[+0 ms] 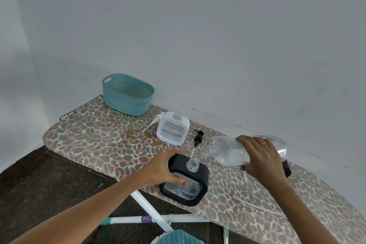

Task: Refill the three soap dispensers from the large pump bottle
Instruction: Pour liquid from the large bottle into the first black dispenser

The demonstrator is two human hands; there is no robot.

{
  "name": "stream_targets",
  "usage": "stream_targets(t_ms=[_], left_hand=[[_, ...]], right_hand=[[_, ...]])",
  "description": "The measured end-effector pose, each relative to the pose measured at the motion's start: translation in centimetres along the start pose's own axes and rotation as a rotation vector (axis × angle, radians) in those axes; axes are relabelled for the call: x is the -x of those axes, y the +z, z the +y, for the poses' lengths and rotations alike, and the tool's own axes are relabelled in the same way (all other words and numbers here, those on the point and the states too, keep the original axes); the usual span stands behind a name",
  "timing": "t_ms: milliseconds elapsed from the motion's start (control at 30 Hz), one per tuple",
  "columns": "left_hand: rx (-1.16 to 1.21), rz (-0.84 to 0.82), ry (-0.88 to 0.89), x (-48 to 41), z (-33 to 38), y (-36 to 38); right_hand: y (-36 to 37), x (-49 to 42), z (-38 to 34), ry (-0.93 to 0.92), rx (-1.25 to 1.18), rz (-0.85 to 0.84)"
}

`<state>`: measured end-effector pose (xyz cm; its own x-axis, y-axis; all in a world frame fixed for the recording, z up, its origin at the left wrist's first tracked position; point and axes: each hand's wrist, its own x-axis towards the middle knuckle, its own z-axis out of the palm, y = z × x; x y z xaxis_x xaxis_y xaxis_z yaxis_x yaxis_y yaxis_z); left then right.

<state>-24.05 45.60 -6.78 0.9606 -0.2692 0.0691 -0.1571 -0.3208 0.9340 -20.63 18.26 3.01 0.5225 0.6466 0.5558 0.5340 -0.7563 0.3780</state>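
Head camera, looking down on a leopard-print ironing board (95,132) set against a pale wall, dark floor (49,184) off to the left. Far left at the back, a teal basket (127,94) sits on the board's end. Just right of it, a white pump (153,123) lies flat on the cover, its tube pointing down-left, and beside that stands the white dispenser (172,128), neck uncapped, some clear liquid showing through its window.

Now the action, at the near edge. The left hand (164,168) grips the black dispenser (204,176) by its left shoulder, fingers wrapped over the top corner and thumb pressed on the front window. The dispenser stands upright right at the board's edge, its clear neck (192,165) open, liquid visible inside. Behind it a black pump (198,137) lies on the cover, tube pointing towards the camera.

To the right, the large bottle (227,152) is up in the air, tipped nearly flat, its open mouth aimed left and just above that neck. A thin stream runs from mouth to neck. Milky soap pools along the bottle's lower side. The right hand (261,156) holds it, fingers curled over the top of the body, a ring on one finger.

Behind that wrist, a black object (287,169) peeks out, mostly hidden, so I cannot tell what it is. Farther right and nearer, thin white strips (257,207) lie on the cover.
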Motion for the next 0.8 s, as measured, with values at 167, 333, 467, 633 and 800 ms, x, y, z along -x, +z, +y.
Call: stream_targets(t_ms=[167,333,467,633,800], left_hand=[[0.014,-0.005,-0.008,0.10,-0.13,-0.05],[0.020,-0.006,-0.004,0.22,0.09,-0.03],[0.026,-0.003,-0.008,0.31,0.28,0.07],[0.016,-0.001,-0.015,0.33,0.33,0.10],[0.023,0.015,-0.011,0.40,0.56,0.18]], right_hand=[[0.09,0.07,0.05,-0.004,0.003,0.002],[0.11,0.07,0.07,-0.009,-0.001,0.015],[0.18,0.13,0.06,-0.009,0.002,0.010],[0.26,0.16,0.03,-0.006,0.005,0.005],[0.08,0.17,0.03,-0.011,0.003,0.005]])
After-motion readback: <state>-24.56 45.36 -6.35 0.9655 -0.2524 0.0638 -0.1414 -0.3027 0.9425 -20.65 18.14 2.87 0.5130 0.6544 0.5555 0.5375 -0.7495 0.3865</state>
